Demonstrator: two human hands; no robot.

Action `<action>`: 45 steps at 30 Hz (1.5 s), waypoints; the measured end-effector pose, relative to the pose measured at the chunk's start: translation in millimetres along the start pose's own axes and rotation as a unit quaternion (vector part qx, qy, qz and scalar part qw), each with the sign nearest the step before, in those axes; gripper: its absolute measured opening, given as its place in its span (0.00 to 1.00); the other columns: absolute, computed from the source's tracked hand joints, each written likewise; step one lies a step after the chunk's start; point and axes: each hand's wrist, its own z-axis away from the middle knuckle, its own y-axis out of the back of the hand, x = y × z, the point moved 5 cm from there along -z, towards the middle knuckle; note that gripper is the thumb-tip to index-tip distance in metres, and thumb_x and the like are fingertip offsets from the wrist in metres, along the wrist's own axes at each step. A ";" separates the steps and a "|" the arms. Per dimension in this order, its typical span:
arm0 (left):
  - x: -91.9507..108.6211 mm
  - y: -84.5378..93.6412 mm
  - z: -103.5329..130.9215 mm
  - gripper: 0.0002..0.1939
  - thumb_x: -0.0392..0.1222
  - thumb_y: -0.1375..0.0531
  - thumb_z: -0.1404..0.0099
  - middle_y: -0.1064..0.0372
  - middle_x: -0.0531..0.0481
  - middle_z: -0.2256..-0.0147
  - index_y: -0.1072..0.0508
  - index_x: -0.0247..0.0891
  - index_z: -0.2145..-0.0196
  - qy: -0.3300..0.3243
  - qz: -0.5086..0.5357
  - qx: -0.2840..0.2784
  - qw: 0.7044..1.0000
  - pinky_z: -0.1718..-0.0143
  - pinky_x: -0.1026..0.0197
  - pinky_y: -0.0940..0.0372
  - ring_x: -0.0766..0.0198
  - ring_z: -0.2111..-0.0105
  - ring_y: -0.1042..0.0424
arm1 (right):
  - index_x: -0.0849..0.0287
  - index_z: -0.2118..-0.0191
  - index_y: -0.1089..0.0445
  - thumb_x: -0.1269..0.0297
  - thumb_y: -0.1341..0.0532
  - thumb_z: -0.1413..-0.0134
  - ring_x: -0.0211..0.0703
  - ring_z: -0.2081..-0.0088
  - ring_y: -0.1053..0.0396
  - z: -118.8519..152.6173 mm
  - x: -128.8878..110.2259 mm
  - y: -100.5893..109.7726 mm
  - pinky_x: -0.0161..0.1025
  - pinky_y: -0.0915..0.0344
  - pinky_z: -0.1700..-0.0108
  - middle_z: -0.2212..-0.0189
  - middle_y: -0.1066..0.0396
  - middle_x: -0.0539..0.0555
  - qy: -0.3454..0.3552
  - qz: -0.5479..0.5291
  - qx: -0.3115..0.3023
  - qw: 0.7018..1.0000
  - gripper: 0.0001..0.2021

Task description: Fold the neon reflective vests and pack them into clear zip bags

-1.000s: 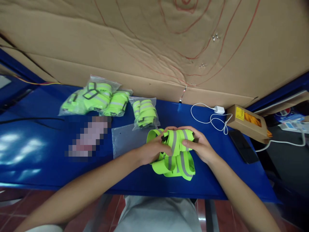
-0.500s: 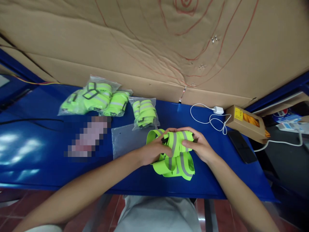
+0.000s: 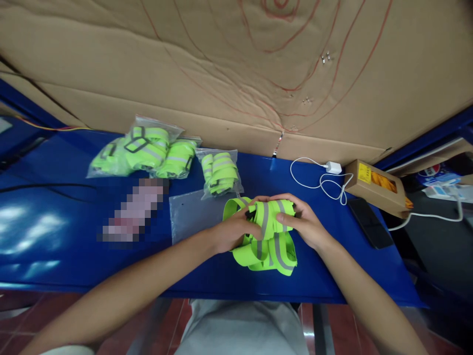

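Observation:
Between my two hands is a partly folded neon-yellow reflective strap (image 3: 271, 219) with grey stripes. My left hand (image 3: 236, 229) grips its left side, thumb across the front, by a black buckle piece. On the other side my right hand (image 3: 301, 219) pinches the folded bundle, thumb on the front and fingers behind. Loose loops of the same strap hang below onto the blue table (image 3: 318, 278). Left of the hands a clear plastic bag (image 3: 188, 212) lies flat, partly hidden by my left arm. Just beyond is a bagged strap (image 3: 220, 172).
Several bagged straps (image 3: 148, 148) lie at the back left, near a pixelated patch (image 3: 135, 209). To the right are a white charger cable (image 3: 321, 182), a black phone (image 3: 370, 223) and a cardboard box (image 3: 375, 190). A cardboard panel (image 3: 185, 74) rises behind the table.
The view has shifted very slightly. Both hands keep their hold on the folded strap, with hardly any movement.

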 end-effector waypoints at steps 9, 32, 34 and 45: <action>-1.1 1.0 -1.1 0.37 0.24 0.35 0.58 0.25 0.54 0.63 0.29 0.42 0.48 0.000 -0.002 -0.011 1.000 0.61 0.60 0.30 0.58 0.62 0.23 | 0.50 0.47 0.24 0.58 0.26 0.45 0.51 0.45 0.24 -0.1 2.3 1.3 0.46 0.26 0.45 0.42 0.23 0.54 0.002 0.003 0.003 1.000 0.20; -3.2 0.4 0.9 0.38 0.24 0.35 0.60 0.20 0.49 0.58 0.26 0.39 0.48 -0.022 -0.030 0.011 0.999 0.62 0.59 0.28 0.52 0.58 0.20 | 0.50 0.49 0.23 0.59 0.27 0.44 0.48 0.48 0.23 4.0 -6.9 -3.6 0.42 0.26 0.47 0.47 0.21 0.52 0.049 0.004 -0.003 0.999 0.17; -2.9 -1.6 0.8 0.37 0.25 0.35 0.60 0.20 0.49 0.59 0.26 0.38 0.49 -0.034 -0.033 0.005 0.999 0.60 0.58 0.28 0.51 0.58 0.20 | 0.50 0.49 0.23 0.59 0.27 0.44 0.47 0.49 0.23 4.4 -7.1 -3.9 0.41 0.27 0.49 0.49 0.20 0.51 0.059 0.006 -0.004 0.998 0.17; 1.6 -13.6 9.0 0.34 0.26 0.34 0.61 0.19 0.48 0.63 0.24 0.36 0.52 -0.090 -0.079 -0.003 0.993 0.65 0.59 0.29 0.53 0.64 0.19 | 0.53 0.50 0.23 0.58 0.25 0.49 0.42 0.59 0.26 6.3 -3.1 3.2 0.37 0.31 0.57 0.57 0.22 0.51 0.089 0.021 0.023 0.996 0.21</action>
